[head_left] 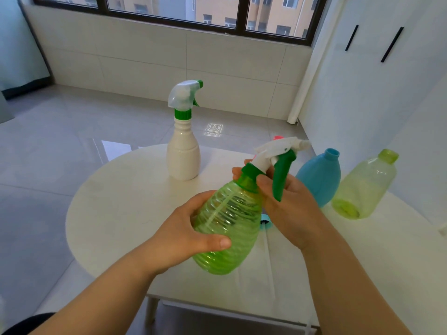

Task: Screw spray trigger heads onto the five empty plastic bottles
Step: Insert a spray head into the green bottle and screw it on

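Done: white bottle [183,153], head fitted. In hand: ribbed green bottle [227,226], gripped by left hand [183,228]; collar [251,171] pinched by right-hand fingers [266,187]. Outstanding: blue bottle [319,177], pale green bottle [365,184]; fifth unseen.

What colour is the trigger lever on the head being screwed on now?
Dark green lever on a white spray head; head view.

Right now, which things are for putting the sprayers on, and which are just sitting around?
For the job: green ribbed bottle, its trigger head, white bottle, blue bottle, pale green bottle, left hand, right hand.

Just there: table, window, cabinet.
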A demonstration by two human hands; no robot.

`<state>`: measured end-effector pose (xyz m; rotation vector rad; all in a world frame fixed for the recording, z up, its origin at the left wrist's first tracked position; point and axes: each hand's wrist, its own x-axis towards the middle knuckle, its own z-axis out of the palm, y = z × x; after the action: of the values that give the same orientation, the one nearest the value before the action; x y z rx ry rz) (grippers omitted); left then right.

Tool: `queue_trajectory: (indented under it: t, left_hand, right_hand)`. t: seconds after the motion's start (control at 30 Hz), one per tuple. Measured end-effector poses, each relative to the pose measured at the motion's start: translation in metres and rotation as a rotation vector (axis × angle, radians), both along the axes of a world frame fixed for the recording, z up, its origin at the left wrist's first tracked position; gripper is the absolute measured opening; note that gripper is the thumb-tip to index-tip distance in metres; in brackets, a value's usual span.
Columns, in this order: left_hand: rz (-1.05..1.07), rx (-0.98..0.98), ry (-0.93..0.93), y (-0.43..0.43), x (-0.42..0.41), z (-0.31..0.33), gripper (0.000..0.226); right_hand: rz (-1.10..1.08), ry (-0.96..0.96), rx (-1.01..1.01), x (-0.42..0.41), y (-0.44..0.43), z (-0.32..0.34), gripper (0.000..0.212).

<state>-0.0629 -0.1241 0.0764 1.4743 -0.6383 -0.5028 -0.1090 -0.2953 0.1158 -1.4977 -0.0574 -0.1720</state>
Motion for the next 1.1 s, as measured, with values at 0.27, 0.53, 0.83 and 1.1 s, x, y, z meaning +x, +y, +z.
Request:
queue_trajectory:
  t: [0.27,0.53,0.83,1.1]
  left_hand:
    - [0.261,0.124,-0.260,-0.004,-0.009,-0.001,0.071]
    - [0.057,0.061,-0.081,0.001,-0.001,0.009,0.069]
    - [0.107,0.114,-0.136,0.001,-0.001,0.005,0.060]
    - [0.092,0.195,-0.177,0.004,-0.002,0.007,0.062]
  right_hand:
    - [-0.080,0.032,-0.207,0.002,-0.011,0.002,0.011]
    - [0.019,-0.080,0.073,-0.001,-0.012,0.007,0.023]
    - [-0.032,-0.013,-0.181,0.000,-0.015,0.003,0.021]
    - [0.062,0.033,-0.091,-0.004,-0.023,0.004,0.023]
